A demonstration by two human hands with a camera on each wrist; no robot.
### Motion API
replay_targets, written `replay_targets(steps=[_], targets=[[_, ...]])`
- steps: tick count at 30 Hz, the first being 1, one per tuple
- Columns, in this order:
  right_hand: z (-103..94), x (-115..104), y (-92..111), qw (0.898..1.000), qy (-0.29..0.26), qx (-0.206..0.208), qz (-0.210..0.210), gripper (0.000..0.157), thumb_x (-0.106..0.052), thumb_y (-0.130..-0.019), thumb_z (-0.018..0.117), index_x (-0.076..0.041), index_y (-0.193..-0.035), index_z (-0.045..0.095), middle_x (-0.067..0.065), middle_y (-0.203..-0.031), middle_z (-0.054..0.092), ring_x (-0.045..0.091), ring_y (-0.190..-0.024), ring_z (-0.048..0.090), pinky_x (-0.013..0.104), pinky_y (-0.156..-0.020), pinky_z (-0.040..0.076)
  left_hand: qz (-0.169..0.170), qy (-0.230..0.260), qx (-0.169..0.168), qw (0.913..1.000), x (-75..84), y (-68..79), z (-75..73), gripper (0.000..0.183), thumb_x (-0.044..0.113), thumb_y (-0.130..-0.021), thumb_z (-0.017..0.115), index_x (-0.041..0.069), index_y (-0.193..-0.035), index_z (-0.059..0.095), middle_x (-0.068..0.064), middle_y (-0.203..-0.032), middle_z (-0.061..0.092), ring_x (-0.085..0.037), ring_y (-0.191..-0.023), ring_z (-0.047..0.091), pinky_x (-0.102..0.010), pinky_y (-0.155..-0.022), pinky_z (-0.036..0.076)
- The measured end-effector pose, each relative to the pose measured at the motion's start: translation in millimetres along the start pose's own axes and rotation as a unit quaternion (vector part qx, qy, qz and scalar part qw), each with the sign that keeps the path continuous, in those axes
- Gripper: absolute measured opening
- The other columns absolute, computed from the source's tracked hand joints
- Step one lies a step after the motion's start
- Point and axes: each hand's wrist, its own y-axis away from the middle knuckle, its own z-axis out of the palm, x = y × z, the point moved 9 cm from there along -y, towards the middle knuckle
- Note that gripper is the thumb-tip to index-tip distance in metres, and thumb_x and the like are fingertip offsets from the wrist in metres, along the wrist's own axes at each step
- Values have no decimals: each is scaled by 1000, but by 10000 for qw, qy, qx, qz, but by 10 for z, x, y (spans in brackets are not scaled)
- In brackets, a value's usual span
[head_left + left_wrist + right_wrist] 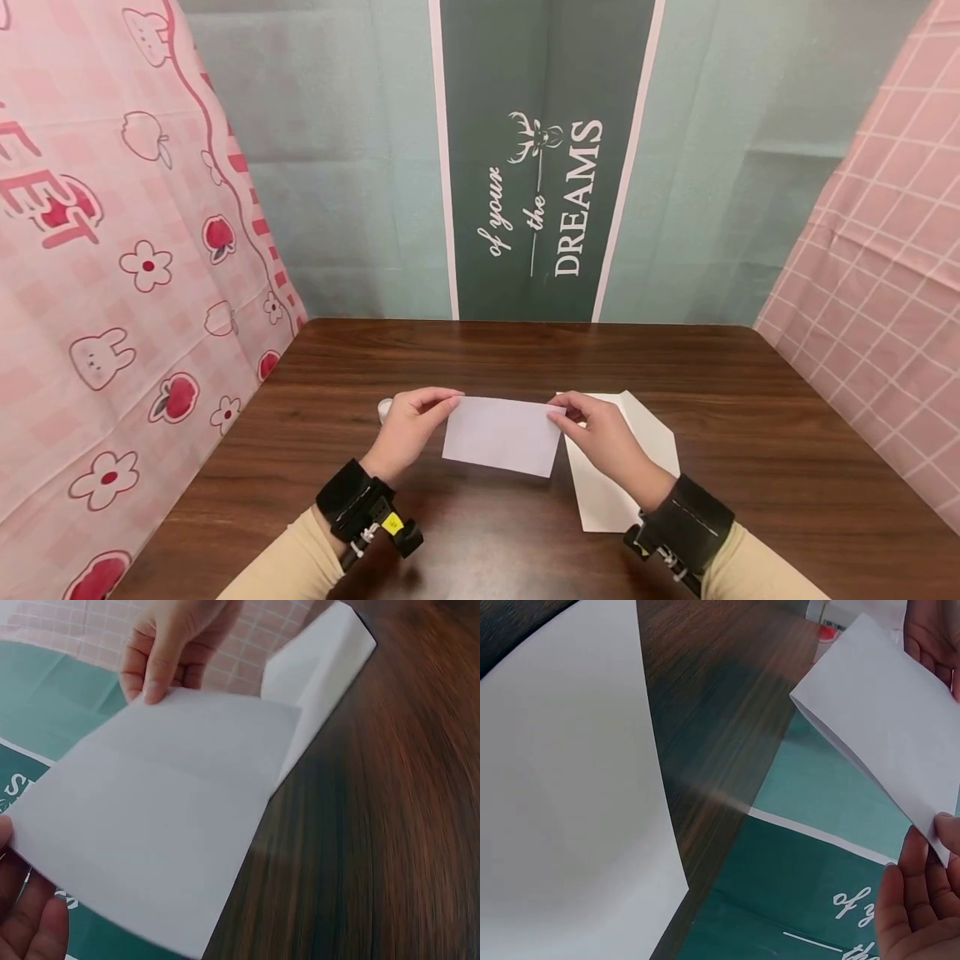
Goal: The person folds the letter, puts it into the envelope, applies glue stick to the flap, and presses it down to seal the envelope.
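A folded sheet of white paper (502, 437) is held up above the table between both hands. My left hand (408, 425) pinches its upper left corner between thumb and fingers. At the upper right corner, my right hand (600, 429) pinches it the same way. Two layers show along one edge of the paper (885, 720) in the right wrist view. Below and beside my right hand lies what looks like a cream-white envelope (600, 496), its flap spread to the right. My right forearm partly covers it.
Behind my left hand stands a small white object (384, 409), mostly hidden. The dark wooden table (480, 358) ends at a green curtain (360, 167) with lettering. Pink patterned cloths hang at the left (150, 333) and right (885, 275).
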Motion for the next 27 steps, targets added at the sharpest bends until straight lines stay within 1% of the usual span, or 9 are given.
replay_targets(steps=[7, 9, 11, 13, 14, 17, 20, 22, 27], targets=[[26, -66, -7, 9993, 273, -155, -197, 10, -10, -81, 72, -14, -87, 65, -11, -74, 59, 8, -71, 56, 28, -65, 50, 673, -750, -54, 9949, 89, 37, -39, 12, 19, -87, 66, 13, -95, 72, 4, -90, 69, -11, -82, 61, -26, -75, 50], [36, -87, -4, 9988, 359, -210, -266, 10, -9, -81, 72, -14, -86, 64, -11, -75, 59, 7, -72, 55, 29, -67, 50, 902, -1078, -49, 9901, 123, 55, -43, 10, 16, -87, 66, 13, -93, 72, 6, -89, 68, -9, -81, 62, -26, -74, 51], [49, -112, 3, 9978, 477, -264, -367, 11, -9, -82, 71, -15, -86, 63, -12, -76, 58, 6, -73, 54, 31, -69, 50, 1176, -1544, -31, 9810, 159, 77, -41, 8, 14, -86, 67, 13, -92, 72, 7, -88, 67, -6, -80, 61, -25, -73, 51], [65, -131, 12, 9961, 672, -298, -483, 11, -10, -82, 71, -16, -86, 62, -13, -77, 57, 5, -72, 53, 30, -68, 49, 1454, -2102, -34, 9668, 194, 109, -30, 7, 13, -85, 68, 14, -90, 72, 9, -88, 66, -3, -80, 61, -24, -72, 51], [75, -139, 17, 9951, 765, -320, -544, 10, -10, -83, 70, -16, -86, 62, -13, -77, 56, 5, -71, 52, 30, -68, 49, 1634, -2407, -42, 9567, 216, 129, -19, 7, 12, -84, 69, 15, -89, 72, 9, -88, 66, -2, -80, 61, -24, -72, 51], [114, -146, 37, 9909, 1060, -380, -735, 11, -12, -82, 71, -18, -85, 62, -14, -77, 55, 6, -70, 51, 28, -65, 46, 2211, -3345, -95, 9160, 272, 198, 36, 7, 12, -82, 71, 15, -88, 72, 9, -87, 66, -3, -81, 61, -26, -71, 51], [143, -153, 59, 9871, 1221, -415, -945, 14, -11, -80, 73, -18, -84, 61, -12, -78, 56, 10, -71, 54, 27, -65, 46, 2662, -3880, -198, 8821, 302, 254, 97, 9, 12, -80, 73, 15, -88, 72, 8, -87, 67, -6, -81, 62, -27, -71, 51], [161, -155, 72, 9852, 1281, -439, -1054, 15, -11, -79, 74, -18, -84, 61, -12, -78, 57, 10, -72, 55, 28, -66, 47, 2835, -4034, -271, 8696, 305, 275, 126, 10, 12, -79, 74, 15, -89, 72, 8, -86, 67, -7, -80, 62, -27, -71, 51], [209, -149, 96, 9814, 1420, -672, -1099, 15, -12, -79, 74, -18, -83, 61, -11, -78, 57, 6, -73, 53, 27, -66, 48, 3069, -4196, -457, 8530, 304, 311, 179, 9, 11, -78, 74, 14, -87, 71, 7, -83, 67, -8, -78, 62, -26, -70, 51]])
